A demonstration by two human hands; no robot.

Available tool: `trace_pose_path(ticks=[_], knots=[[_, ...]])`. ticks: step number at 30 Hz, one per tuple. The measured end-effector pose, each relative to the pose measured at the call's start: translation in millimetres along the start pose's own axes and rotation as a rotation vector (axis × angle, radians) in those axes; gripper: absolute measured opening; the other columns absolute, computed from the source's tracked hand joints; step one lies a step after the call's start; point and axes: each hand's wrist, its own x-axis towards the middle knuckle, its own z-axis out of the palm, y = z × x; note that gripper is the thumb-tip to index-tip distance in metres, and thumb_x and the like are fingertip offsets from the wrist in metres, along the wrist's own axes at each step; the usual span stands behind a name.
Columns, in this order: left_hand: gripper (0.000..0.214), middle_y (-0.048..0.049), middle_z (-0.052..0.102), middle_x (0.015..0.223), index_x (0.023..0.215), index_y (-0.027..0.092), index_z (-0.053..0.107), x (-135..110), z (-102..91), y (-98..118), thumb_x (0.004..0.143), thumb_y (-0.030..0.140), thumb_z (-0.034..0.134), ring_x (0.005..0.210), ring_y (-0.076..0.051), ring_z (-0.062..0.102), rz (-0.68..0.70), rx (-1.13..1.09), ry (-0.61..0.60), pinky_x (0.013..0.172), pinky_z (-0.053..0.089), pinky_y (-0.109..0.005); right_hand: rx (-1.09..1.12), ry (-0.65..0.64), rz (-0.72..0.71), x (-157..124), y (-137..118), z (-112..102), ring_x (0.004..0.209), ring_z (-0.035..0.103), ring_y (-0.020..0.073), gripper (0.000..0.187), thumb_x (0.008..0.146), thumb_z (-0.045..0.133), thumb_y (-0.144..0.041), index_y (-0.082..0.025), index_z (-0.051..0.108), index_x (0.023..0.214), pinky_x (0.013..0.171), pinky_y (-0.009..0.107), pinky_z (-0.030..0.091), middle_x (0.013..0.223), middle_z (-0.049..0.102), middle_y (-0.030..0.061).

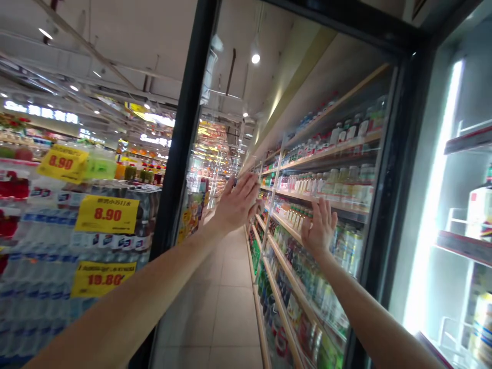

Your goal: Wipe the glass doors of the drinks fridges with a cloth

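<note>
A glass cooler door (226, 287) in a black frame (187, 102) stands swung open in front of me. My left hand (239, 202) is up against its middle, fingers stretched out and close together. Beside its fingertips is a pale patch that may be its reflection; I cannot tell whether anything lies under the palm. Further right, my right hand (320, 226) is raised at the glass with fingers spread and nothing visible in it. Shelves of bottled drinks and floor tiles show in the pane, as reflection or through it; which one I cannot tell.
To the right is the lit cooler inside, with a bright light strip (434, 200), shelves (467, 246) and a carton (480, 210). Stacked packs of water bottles (42, 256) with yellow price signs (106, 214) stand to the left, beyond the door frame.
</note>
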Motion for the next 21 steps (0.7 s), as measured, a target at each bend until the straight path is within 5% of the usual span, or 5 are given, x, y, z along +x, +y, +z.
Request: trace_pose_path(ticks=[2, 7, 12, 17, 21], knots=[[0.044, -0.0125, 0.039, 0.143, 0.128, 0.013, 0.047, -11, 0.7, 7, 0.090, 0.033, 0.039, 0.136, -0.026, 0.029, 0.020, -0.002, -0.015, 0.112, 0.020, -0.049, 0.000, 0.000, -0.001, 0, 0, 0, 0.135, 0.032, 0.0257, 0.055, 0.084, 0.040, -0.028, -0.018, 0.035, 0.138, 0.107, 0.052, 0.025, 0.139, 0.042, 0.0146], [0.040, -0.0053, 0.042, 0.142, 0.127, 0.017, 0.049, -39, 1.7, 19, 0.091, 0.032, 0.038, 0.135, -0.016, 0.031, 0.438, -0.044, -0.057, 0.116, 0.016, -0.037, 0.003, 0.010, 0.004, 0, -1, -1, 0.134, 0.034, 0.0253, 0.052, 0.085, 0.040, -0.027, -0.018, 0.038, 0.136, 0.107, 0.051, 0.026, 0.139, 0.043, 0.0137], [0.043, -0.0128, 0.040, 0.142, 0.127, 0.014, 0.048, -23, -3.2, -4, 0.089, 0.034, 0.042, 0.136, -0.025, 0.030, -0.042, 0.026, 0.040, 0.113, 0.019, -0.048, 0.026, -0.002, 0.001, 0, 1, -1, 0.135, 0.031, 0.0253, 0.054, 0.084, 0.039, -0.027, -0.018, 0.036, 0.137, 0.107, 0.052, 0.024, 0.140, 0.041, 0.0143], [0.041, -0.0065, 0.046, 0.139, 0.126, 0.019, 0.049, -27, -3.3, -2, 0.088, 0.034, 0.044, 0.134, -0.016, 0.033, 0.445, -0.072, -0.072, 0.116, 0.013, -0.036, 0.021, -0.015, 0.025, 0, 1, -1, 0.135, 0.032, 0.0249, 0.054, 0.083, 0.039, -0.028, -0.019, 0.037, 0.136, 0.107, 0.051, 0.025, 0.140, 0.043, 0.0131], [0.045, -0.0109, 0.043, 0.141, 0.130, 0.018, 0.045, -22, -4.2, -12, 0.088, 0.034, 0.045, 0.136, -0.023, 0.029, -0.006, -0.038, 0.034, 0.114, 0.013, -0.046, 0.029, -0.012, 0.031, 1, 0, -1, 0.134, 0.032, 0.0250, 0.053, 0.083, 0.039, -0.028, -0.019, 0.038, 0.136, 0.107, 0.051, 0.024, 0.139, 0.043, 0.0137]])
